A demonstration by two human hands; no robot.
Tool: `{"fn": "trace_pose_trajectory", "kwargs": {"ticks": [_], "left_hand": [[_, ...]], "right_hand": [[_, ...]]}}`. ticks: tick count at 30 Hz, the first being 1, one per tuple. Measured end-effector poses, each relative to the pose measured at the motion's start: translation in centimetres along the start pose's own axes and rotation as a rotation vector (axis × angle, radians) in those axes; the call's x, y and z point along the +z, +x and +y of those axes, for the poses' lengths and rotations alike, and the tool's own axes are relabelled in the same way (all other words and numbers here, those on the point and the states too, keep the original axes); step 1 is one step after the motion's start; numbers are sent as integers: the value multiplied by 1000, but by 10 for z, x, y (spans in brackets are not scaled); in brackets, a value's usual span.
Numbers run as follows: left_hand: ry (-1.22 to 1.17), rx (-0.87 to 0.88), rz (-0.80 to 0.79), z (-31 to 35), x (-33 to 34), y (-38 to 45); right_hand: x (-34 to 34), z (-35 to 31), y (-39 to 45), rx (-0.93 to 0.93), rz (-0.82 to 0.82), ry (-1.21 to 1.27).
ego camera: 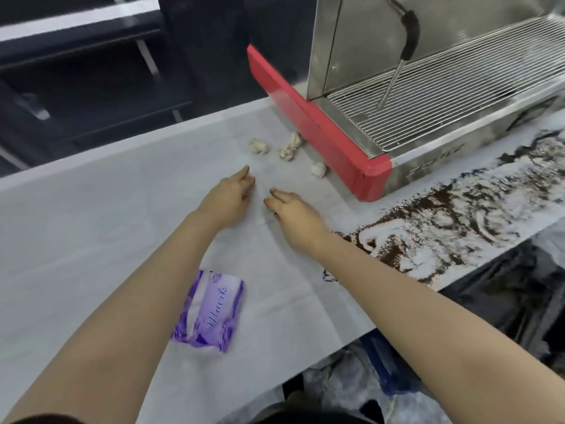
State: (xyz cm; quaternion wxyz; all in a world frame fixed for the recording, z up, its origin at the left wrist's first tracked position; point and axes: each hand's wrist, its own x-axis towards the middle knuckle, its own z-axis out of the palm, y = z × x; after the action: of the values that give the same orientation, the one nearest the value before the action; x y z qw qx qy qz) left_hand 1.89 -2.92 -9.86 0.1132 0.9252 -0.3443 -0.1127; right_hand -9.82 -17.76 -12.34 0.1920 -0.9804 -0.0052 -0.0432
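The left hand (230,197) and right hand (293,212) lie side by side, fingers nearly straight and holding nothing. Their tips rest on what looks like a thin white tissue (270,166) spread flat on the bench (76,240). The tissue is hard to tell from the white bench. Only faint edges and a crease running toward 6 o'clock between the wrists show it.

The step looks like smoothing or gathering this sheet for wiping. To do it well, keep the fingertips light and move both hands together, since so thin a sheet will likely tear or bunch under an uneven pull. If it is to be lifted, pinch it at an edge, not the middle.

At 12 to 1 o'clock of the hands, apart from them, lie four crumpled wads (259,146), two just beside the red foot of the machine (321,133). The grounds (443,215) spread out toward 3 o'clock, starting right by the right wrist. Keep that forearm raised so it does not drag them onto the clean part. The pack (209,310) lies at 6 o'clock, beside the left forearm.
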Motion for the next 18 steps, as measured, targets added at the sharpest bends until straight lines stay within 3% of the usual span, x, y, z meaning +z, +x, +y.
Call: {"fn": "trace_pose_trajectory", "kwargs": {"ticks": [4, 9, 18], "left_hand": [[-90, 40, 52, 18, -3, -24], [-238, 123, -11, 64, -12, -51], [-481, 490, -208, 248, 31, -79]], "right_hand": [[-7, 2, -27, -28, 59, 42], [-31, 8, -96, 84, 267, 238], [-93, 81, -296, 553, 526, 291]]}}
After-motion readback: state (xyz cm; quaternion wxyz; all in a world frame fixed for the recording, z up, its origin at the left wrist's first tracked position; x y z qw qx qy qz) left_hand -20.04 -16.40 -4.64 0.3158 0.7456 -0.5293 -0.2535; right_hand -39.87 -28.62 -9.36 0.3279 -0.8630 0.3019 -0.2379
